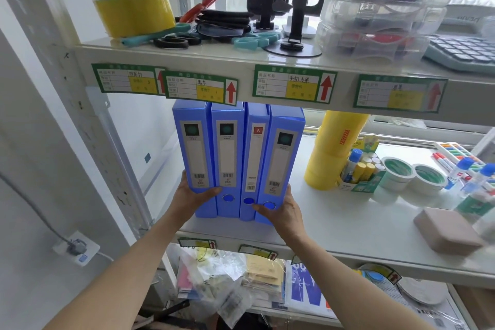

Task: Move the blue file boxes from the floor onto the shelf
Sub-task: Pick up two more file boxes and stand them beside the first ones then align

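— Both forearms are seen reaching up from the bottom of the frame; what is gripped?

— Four blue file boxes (pixel 238 161), upright at centre frame on the shelf (pixel 348 225), are clasped between the left hand (pixel 194 195) and right hand (pixel 281 209).

— What remains?

— Only release, seemingly. Glue sticks are held in a small carton (pixel 359 182) at right.

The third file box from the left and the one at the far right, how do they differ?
The third file box has a red logo square on its spine label; the far right file box has a dark square with a teal circle. The third looks narrower. Both are blue, upright, with a round finger hole low down.
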